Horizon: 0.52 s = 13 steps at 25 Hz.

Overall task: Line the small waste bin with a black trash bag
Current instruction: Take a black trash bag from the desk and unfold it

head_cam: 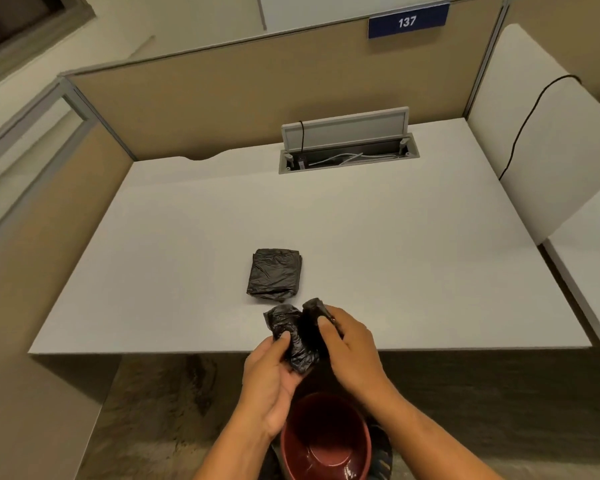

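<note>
Both hands hold one crumpled black trash bag (293, 336) just above the desk's front edge. My left hand (269, 379) pinches its lower left part, thumb on top. My right hand (352, 348) grips its right part, which is still folded. Below them, near the bottom of the view, stands a small dark red waste bin (326, 441), upright, with nothing in it. A second stack of folded black bags (274, 274) lies flat on the white desk (395, 258) a little beyond my hands.
Beige partition walls enclose the desk at the back and left. An open cable hatch (349, 147) is set in the desk's far side. A black cord (527, 123) hangs over the white divider at right. A blue sign reads 137.
</note>
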Tool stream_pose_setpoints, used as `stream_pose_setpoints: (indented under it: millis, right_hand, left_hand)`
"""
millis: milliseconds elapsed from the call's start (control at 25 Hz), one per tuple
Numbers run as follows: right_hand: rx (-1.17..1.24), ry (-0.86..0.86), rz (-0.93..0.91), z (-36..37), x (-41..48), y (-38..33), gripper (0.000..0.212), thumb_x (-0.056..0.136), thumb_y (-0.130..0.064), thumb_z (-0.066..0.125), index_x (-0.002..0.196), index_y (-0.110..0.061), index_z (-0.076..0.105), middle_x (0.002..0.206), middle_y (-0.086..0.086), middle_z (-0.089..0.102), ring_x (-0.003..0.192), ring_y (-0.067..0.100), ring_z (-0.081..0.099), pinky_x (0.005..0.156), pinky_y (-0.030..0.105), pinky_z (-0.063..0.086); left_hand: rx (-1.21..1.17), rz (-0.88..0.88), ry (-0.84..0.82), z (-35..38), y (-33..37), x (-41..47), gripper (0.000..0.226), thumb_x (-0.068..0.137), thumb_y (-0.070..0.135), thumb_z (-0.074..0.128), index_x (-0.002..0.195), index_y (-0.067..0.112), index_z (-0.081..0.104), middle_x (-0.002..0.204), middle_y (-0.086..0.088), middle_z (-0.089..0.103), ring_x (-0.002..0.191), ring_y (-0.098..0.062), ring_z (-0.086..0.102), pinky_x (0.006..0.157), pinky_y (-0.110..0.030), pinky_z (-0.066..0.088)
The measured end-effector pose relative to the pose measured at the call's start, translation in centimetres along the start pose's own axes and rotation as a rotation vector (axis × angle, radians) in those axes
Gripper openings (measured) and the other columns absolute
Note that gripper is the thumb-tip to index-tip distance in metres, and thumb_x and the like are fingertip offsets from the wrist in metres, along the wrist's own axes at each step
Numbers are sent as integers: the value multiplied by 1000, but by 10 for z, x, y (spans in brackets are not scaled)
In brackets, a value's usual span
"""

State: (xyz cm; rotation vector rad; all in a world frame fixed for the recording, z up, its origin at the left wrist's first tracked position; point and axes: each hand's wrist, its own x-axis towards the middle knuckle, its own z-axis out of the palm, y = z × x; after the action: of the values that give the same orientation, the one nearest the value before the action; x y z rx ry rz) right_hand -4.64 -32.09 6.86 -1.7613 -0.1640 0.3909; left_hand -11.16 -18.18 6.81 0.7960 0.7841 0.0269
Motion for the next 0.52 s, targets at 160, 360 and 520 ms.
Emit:
stream_pose_setpoints:
  millis: [160,360,520]
  right_hand:
    - [344,94,302,-25,-7,5,31,109,-24,49,106,-21,80,99,4,83,98,19,77,81,33,60]
    - [746,167,464,-39,-32,8,32,110,-18,46,119,-5,74,114,16,81,101,26,79,81,41,63]
    - [826,280,504,-26,-58,13,28,107,-11,49,118,1,72,110,20,79,101,32,74,85,47,61]
  left_hand:
    - [-18,-10,5,-13,6,-14,29,103,10,61,127,-2,69,125,-26,77,112,-33,78,80,-45,68]
    - [-70,-37,15,-44,23,-33,34,97,11,63,127,-3,71,129,-26,75,106,-33,77,84,-44,64]
    - [-88,-39,-25,-83,45,-52,38,95,13,62,128,-4,70,125,-24,78,102,-32,79,79,-42,65]
